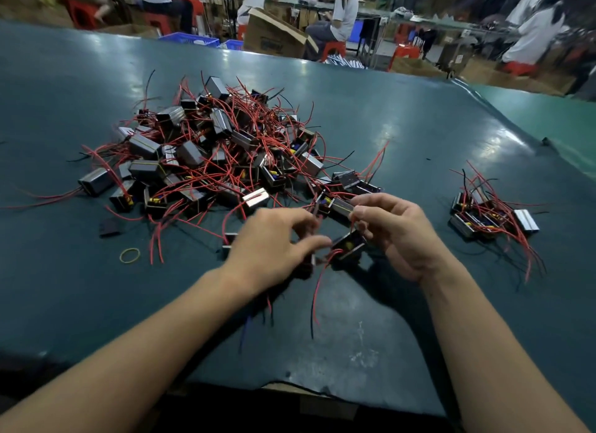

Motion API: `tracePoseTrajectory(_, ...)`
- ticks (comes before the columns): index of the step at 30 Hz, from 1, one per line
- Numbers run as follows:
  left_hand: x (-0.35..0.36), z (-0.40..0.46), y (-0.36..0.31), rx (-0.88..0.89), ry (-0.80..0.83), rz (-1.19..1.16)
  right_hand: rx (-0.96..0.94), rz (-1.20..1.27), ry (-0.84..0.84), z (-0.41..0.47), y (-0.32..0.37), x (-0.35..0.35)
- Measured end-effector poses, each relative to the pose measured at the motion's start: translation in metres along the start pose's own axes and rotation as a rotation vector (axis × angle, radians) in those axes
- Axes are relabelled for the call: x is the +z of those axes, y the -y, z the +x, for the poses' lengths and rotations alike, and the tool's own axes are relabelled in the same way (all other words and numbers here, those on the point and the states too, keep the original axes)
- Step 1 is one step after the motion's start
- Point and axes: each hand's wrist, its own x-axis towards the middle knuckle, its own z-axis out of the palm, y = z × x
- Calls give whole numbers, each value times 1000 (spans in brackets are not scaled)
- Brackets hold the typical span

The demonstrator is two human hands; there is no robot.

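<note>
One coil [347,246], black with a yellow insert and red leads, hovers at the table's [419,126] 6 o'clock. The right hand [396,235] pinches it (probably so the leads hang free). The left hand [274,248] curls beside it; I cannot tell whether it holds anything. The pile [219,148] lies at 11 o'clock, and a small batch [490,213] at 3.

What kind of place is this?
Probably a factory assembly floor: a pile of wired units on a green table, left hand and right hand on one unit, workers on red stools behind.
</note>
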Motion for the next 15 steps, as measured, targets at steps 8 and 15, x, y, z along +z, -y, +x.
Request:
tracePoseTrajectory(8,-22,30,8,150,-35,-107,-75,-83,69,7,-8,15)
tracePoseTrajectory(15,2,16,4,-150,10,-629,-114,-127,33,7,-13,16)
